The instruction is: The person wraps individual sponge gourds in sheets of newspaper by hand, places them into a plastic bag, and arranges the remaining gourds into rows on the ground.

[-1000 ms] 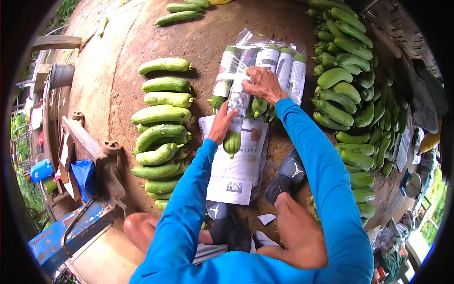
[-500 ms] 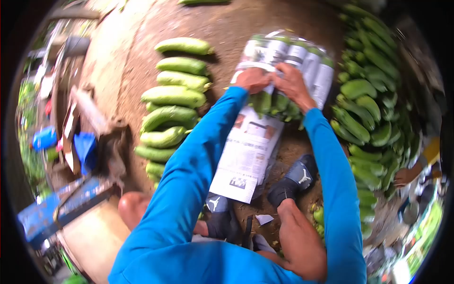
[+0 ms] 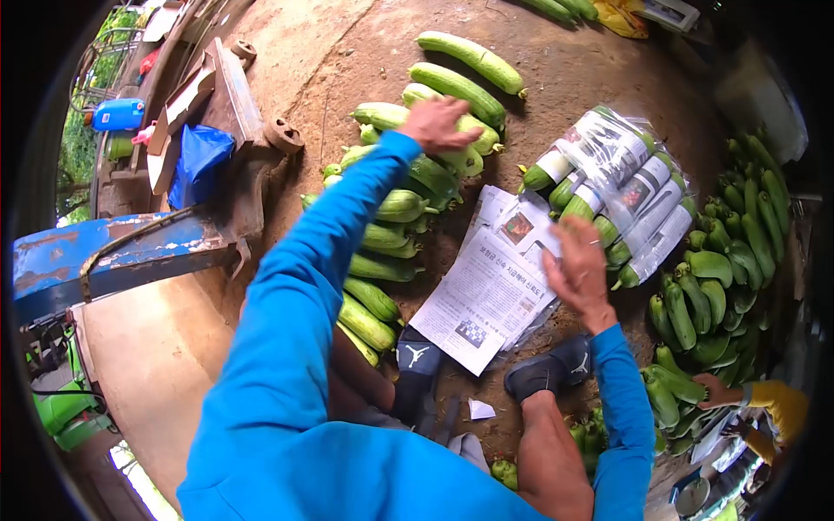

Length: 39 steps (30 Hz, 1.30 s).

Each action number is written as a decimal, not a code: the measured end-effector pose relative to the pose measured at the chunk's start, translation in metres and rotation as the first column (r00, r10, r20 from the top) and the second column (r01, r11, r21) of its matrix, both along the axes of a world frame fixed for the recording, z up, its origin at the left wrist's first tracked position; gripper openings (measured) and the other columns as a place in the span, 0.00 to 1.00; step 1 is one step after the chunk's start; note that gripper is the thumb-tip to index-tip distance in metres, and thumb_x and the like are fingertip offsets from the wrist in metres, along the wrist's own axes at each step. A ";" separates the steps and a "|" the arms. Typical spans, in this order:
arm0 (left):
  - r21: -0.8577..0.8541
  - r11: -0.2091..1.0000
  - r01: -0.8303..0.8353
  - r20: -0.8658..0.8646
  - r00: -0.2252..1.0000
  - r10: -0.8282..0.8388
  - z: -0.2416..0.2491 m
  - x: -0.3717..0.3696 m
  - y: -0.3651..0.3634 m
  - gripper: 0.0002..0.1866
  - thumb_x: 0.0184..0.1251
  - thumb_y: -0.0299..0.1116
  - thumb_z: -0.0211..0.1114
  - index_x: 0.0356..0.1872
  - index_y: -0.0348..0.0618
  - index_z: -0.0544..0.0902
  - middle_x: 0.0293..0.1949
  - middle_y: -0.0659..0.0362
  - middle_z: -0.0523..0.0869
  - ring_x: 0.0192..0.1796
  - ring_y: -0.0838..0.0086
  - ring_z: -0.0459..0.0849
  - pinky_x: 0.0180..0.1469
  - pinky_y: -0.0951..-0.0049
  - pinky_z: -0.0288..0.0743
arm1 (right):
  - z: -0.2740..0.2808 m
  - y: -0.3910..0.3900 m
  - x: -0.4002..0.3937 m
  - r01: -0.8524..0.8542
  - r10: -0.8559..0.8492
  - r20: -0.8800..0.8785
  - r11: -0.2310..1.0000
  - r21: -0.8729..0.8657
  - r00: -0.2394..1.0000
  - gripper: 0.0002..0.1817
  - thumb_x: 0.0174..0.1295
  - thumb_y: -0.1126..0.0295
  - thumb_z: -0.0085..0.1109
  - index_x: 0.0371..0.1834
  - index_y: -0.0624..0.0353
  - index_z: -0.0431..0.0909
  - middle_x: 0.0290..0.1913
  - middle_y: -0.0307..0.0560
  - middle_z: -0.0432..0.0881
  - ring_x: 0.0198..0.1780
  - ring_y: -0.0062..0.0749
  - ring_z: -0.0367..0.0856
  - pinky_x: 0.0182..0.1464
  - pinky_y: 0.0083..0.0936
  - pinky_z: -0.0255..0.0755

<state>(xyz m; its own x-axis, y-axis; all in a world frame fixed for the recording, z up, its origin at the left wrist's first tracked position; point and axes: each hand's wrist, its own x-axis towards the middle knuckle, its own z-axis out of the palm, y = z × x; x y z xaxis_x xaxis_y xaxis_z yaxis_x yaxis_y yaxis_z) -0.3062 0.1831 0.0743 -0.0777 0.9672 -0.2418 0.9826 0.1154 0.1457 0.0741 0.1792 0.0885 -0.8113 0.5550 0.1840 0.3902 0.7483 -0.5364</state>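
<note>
My left hand (image 3: 437, 126) is over the row of long green gourds (image 3: 456, 87), its fingers stretched out across one of them. My right hand (image 3: 580, 271) is open, fingers apart, at the right edge of the stack of newspaper sheets (image 3: 486, 286), and holds nothing. Just beyond it lies a bundle of gourds wrapped in newspaper (image 3: 638, 187), side by side under clear plastic. Their green ends stick out of the paper. The newspaper stack lies on the dirt floor between my feet and the bundle.
A large heap of gourds (image 3: 725, 269) runs down the right side. There, another person's hand (image 3: 714, 391) in a yellow sleeve touches a gourd. To the left stand a blue metal frame (image 3: 130, 252) and a blue bag (image 3: 200, 165). A paper scrap (image 3: 480, 409) lies between my feet.
Both hands have come away from the wrapped bundle: the left moved to the gourd row, the right back to the newspaper. The view has turned, shifting the bundle right.
</note>
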 end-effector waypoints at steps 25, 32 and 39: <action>0.098 0.984 0.146 0.380 0.909 -0.173 0.076 -0.035 -0.302 0.32 0.51 0.55 0.74 0.45 0.41 0.72 0.40 0.47 0.76 0.44 0.47 0.81 0.42 0.50 0.76 | -0.059 -0.249 -0.003 -0.089 0.201 0.566 0.972 -0.219 0.799 0.59 0.45 0.51 0.80 0.79 0.64 0.58 0.79 0.61 0.58 0.80 0.70 0.51 0.68 0.59 0.63; -0.163 0.965 0.205 0.379 0.916 -0.130 0.041 0.006 -0.405 0.29 0.59 0.55 0.66 0.53 0.44 0.75 0.43 0.50 0.76 0.48 0.54 0.81 0.43 0.54 0.76 | -0.063 -0.225 0.002 -0.153 0.283 0.362 0.925 -0.347 0.888 0.43 0.48 0.62 0.77 0.68 0.62 0.67 0.71 0.64 0.67 0.73 0.75 0.61 0.74 0.55 0.62; 0.027 0.986 0.164 0.333 0.928 -0.164 0.030 -0.016 -0.419 0.38 0.52 0.59 0.69 0.56 0.40 0.73 0.47 0.49 0.73 0.49 0.52 0.77 0.46 0.53 0.72 | -0.042 -0.207 -0.001 -0.091 0.249 0.249 0.855 -0.511 0.936 0.24 0.57 0.65 0.67 0.57 0.60 0.79 0.64 0.62 0.76 0.64 0.61 0.75 0.62 0.48 0.73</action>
